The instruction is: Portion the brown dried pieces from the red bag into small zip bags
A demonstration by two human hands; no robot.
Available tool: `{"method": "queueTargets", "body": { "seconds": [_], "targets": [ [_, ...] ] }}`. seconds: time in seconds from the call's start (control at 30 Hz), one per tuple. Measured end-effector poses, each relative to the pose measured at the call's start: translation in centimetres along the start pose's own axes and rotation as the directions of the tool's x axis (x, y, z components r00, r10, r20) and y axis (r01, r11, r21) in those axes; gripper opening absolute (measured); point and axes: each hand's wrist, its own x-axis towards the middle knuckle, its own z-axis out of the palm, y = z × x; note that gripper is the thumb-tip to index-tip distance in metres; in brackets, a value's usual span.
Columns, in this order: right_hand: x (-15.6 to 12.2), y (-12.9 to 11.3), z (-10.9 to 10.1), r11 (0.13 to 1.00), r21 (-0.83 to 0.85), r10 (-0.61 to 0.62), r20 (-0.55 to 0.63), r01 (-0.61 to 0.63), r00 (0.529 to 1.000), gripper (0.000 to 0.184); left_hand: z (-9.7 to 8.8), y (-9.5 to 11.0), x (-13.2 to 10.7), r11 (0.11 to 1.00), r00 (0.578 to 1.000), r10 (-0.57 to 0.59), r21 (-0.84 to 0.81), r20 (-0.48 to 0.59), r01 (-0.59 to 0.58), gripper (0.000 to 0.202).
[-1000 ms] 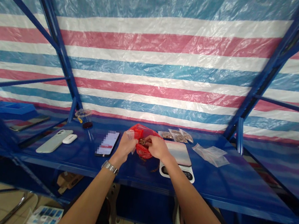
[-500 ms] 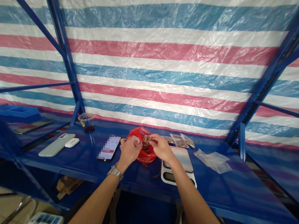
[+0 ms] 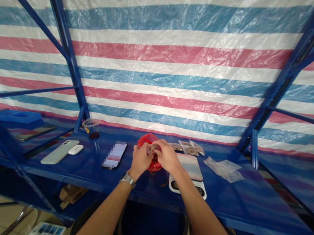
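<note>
My left hand (image 3: 141, 158), with a metal watch on its wrist, is closed on a small clear plastic bag (image 3: 150, 149). Brownish pieces show through the plastic. Right up against it, my right hand (image 3: 166, 156) has its fingers pinched at the bag's mouth on some brown dried pieces, mostly hidden by the fingers. Both hands are above an open red plastic bag (image 3: 155, 166), which holds more of the brown pieces. To the right of the red bag sits a white kitchen scale (image 3: 191, 167), partly covered by my right forearm.
Filled clear bags (image 3: 190, 148) lie behind the scale, and flat clear bags (image 3: 225, 170) lie to its right. On the left are a lit phone (image 3: 116, 155), a white earbud case (image 3: 75, 149), a pale phone (image 3: 59, 152) and a plastic cup (image 3: 91, 127). Blue metal posts frame the table.
My right hand has brought the brown pieces left to the small bag's mouth. My left hand has shifted slightly right, so the hands now meet. The scale's display now looks partly lit.
</note>
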Motion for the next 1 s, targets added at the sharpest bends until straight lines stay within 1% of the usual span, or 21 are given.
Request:
{"method": "queueTargets", "body": {
  "seconds": [0.07,0.17,0.37,0.5,0.6,0.67,0.8,0.9,1.0],
  "targets": [
    [-0.01,-0.12,-0.18,1.000,-0.022,-0.004,0.005,0.004,1.000,0.036,0.05,0.09,-0.03,1.000,1.000,0.015,-0.004,-0.005,-0.015,0.020],
    [0.02,-0.08,-0.20,0.999,-0.041,0.024,0.003,-0.024,1.000,0.032,-0.02,0.21,-0.13,0.999,0.999,0.041,-0.015,-0.008,-0.041,0.026],
    [0.25,0.46,-0.03,0.999,0.016,0.047,-0.046,-0.047,0.998,0.028,-0.13,0.34,-0.12,0.995,0.996,0.083,-0.048,-0.011,-0.083,0.033],
    [0.39,0.71,0.14,0.995,0.032,0.095,-0.084,-0.093,0.992,0.028,-0.03,0.17,0.09,0.993,0.995,0.098,-0.065,-0.027,-0.100,0.039],
    [0.50,0.73,0.33,0.989,0.085,0.132,-0.110,-0.123,0.985,0.028,0.03,-0.01,0.22,0.992,0.995,0.088,-0.086,-0.043,-0.092,0.042],
    [0.56,0.66,0.38,0.988,0.104,0.128,-0.130,-0.115,0.983,0.024,0.04,-0.07,0.25,0.991,0.996,0.074,-0.105,-0.055,-0.079,0.043],
    [0.59,0.46,0.20,0.990,0.093,0.116,-0.151,-0.103,0.982,0.022,-0.02,0.04,0.22,0.988,0.995,0.068,-0.132,-0.080,-0.078,0.042],
    [0.56,0.41,0.05,0.990,0.079,0.126,-0.159,-0.114,0.979,0.023,-0.15,0.21,0.19,0.990,0.994,0.059,-0.124,-0.087,-0.069,0.042],
    [0.57,0.41,-0.04,0.993,0.071,0.106,-0.156,-0.096,0.982,0.022,-0.31,0.39,0.19,0.991,0.993,0.059,-0.113,-0.101,-0.071,0.042]
  ]
}}
